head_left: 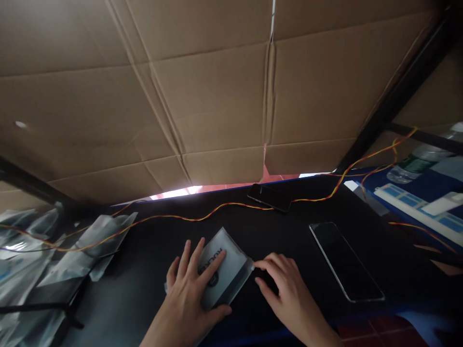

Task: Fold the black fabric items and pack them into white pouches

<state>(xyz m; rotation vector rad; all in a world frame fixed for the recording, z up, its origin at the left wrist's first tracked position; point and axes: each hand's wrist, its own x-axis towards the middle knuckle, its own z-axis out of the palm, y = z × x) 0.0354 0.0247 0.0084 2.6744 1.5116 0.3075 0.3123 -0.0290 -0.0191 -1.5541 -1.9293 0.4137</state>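
A frosted zip bag [236, 273] lies tilted on the black tabletop, with a pale packet inside that shows dark printed letters. My left hand [195, 284] rests over the bag's left part, fingers spread flat and covering some of the print. At the bag's right corner, the index fingertip of my right hand [284, 289] touches the edge. The thumb of that hand stays apart from the index finger, and its other fingers are curled. To the right of it lies a smartphone [345, 260] with a dark screen.
A second dark phone [269, 196] lies farther back, beside a twisted red-yellow wire [195, 219] crossing the table. Clear plastic bags [90, 248] are heaped at left. A plastic bottle [415, 161] and a white-blue strip [415, 207] sit at right. Cardboard [217, 96] walls the back.
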